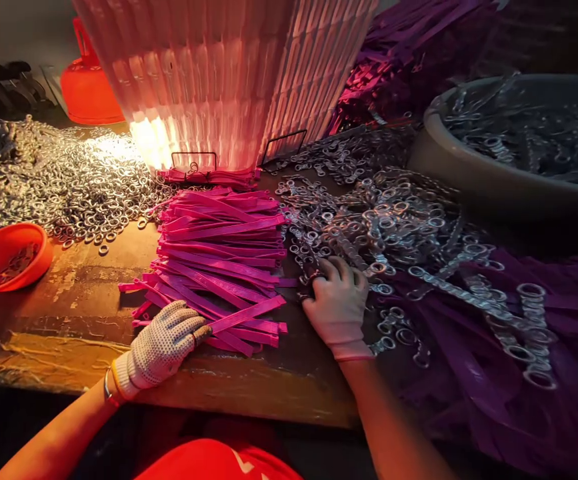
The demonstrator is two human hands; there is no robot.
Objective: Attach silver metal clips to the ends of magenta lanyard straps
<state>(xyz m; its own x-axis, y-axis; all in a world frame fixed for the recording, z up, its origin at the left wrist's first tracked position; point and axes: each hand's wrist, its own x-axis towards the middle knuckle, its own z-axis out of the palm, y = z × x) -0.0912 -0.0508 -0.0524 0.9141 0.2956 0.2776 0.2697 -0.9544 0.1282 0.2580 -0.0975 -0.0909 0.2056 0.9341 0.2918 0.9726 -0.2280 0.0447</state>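
My left hand [166, 347], in a white dotted knit glove, pinches the near end of a magenta strap [249, 313] between thumb and fingers. That strap slants up to the right over a stack of similar straps [219, 250] lying crosswise on the table. To the right of the stack, my right hand [339, 303], also in a pale glove, has its fingers curled down at the edge of a heap of silver metal pieces with ringed ends [369, 220]. Its fingertips are partly hidden in shadow, and I cannot make out what they hold.
Small metal rings [83, 183] heap at the left, beside an orange-red bowl [33, 263]. Ribbed translucent panels [209, 80] stand behind the straps. A large grey tub [433, 133] of metal pieces is at right. Dark purple straps [489, 400] cover the right side.
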